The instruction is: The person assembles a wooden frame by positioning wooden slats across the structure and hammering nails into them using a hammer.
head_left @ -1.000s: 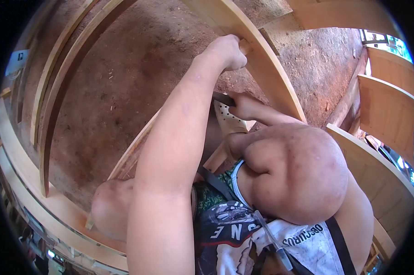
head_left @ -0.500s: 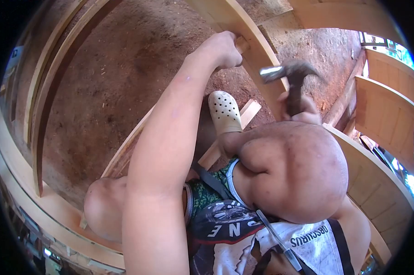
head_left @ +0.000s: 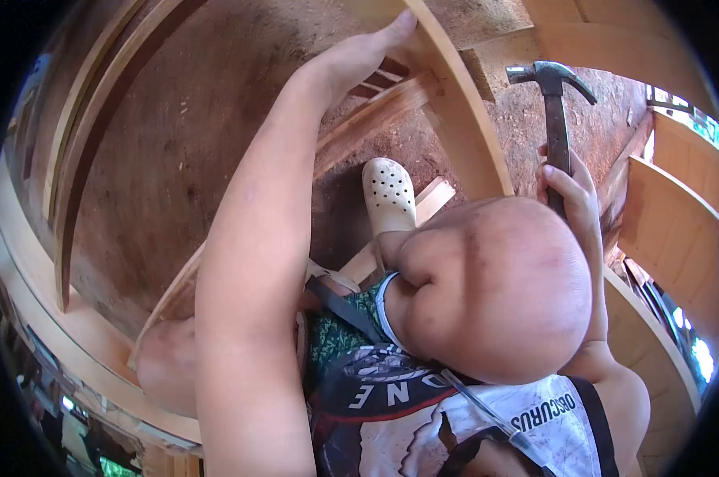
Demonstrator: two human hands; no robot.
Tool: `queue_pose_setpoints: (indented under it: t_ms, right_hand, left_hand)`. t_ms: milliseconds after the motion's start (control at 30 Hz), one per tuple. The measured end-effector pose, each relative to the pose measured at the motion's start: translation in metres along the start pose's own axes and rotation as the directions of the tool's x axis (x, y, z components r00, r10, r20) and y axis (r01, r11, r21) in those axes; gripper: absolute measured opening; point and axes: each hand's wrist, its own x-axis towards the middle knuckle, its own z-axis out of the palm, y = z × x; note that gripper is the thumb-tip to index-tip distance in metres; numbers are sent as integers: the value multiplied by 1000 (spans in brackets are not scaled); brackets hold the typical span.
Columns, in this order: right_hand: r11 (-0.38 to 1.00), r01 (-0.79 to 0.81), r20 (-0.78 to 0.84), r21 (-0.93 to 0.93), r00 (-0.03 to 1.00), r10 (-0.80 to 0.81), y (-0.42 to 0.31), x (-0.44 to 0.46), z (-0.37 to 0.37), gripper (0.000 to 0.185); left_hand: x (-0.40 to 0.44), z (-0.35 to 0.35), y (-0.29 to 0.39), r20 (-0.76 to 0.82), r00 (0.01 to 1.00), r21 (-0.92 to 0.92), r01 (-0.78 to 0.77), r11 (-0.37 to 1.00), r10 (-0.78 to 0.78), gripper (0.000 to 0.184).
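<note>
My right hand is closed around the dark handle of a claw hammer, held upright with its metal head at the top, to the right of the curved wooden board. At the far end of my outstretched left arm, my left hand lies against that board. Its thumb is stretched out onto the wood; the other fingers are partly hidden in shadow. Just below this hand, a wooden slat runs up to the board's face.
My foot in a cream perforated clog rests on the brown dirt floor, beside a wood offcut. Curved wooden ribs stand at the left. Wooden panels are at the right. My bent knee fills the middle.
The hammer and my right hand have moved right and come away from the board. My left hand has loosened from the slat's end and shifted up-left, its thumb now extended.
</note>
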Motion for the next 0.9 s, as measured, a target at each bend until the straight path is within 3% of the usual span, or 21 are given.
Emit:
queue_pose_setpoints:
  t_ms: [33, 67, 100, 167, 200, 267, 300, 400, 533, 733, 900]
  right_hand:
    - [1000, -29, -29, -5, 999, 29, -1, 1, 5, 41]
    - [996, -28, -10, 83, 1000, 29, -2, 3, 9, 38]
    - [992, -26, 30, 126, 999, 23, -3, 3, 13, 38]
    - [992, -60, 196, 115, 980, 37, -4, -2, 26, 38]
    - [996, -86, 340, 36, 938, 69, -4, -11, 39, 38]
    - [994, -107, 503, -20, 858, 102, -5, -23, 58, 37]
    - [993, -110, 549, -34, 829, 110, -3, -27, 64, 37]
    - [990, -110, 621, -86, 771, 139, 0, -34, 73, 37]
    - [984, -111, 662, -136, 729, 174, 1, -46, 73, 36]
    - [982, -103, 685, -158, 705, 184, 3, -51, 78, 35]
    - [981, -105, 700, -166, 688, 192, 3, -50, 80, 34]
  left_hand:
    - [1, 1, 0, -9, 1000, -54, 7, 998, -8, 96]
    - [5, 1, -1, 21, 1000, -118, 8, 993, -6, 76]
    - [3, 1, -5, 15, 1000, -131, 8, 991, -6, 76]
    - [-4, 3, -8, 47, 999, -9, -14, 1000, 14, 56]
    - [0, 5, -11, 51, 999, -124, 20, 992, -13, 47]
    - [22, 7, -29, 10, 1000, -93, -28, 995, 29, 46]
    - [33, 7, -38, -27, 997, -41, -79, 996, 78, 44]
    - [24, 4, -34, 8, 991, -106, -130, 986, 131, 46]
    - [27, 2, -35, 110, 973, -139, -187, 972, 203, 52]
    - [29, 2, -36, 101, 948, -66, -296, 953, 301, 42]
    - [29, 3, -37, 72, 953, -21, -292, 956, 293, 41]
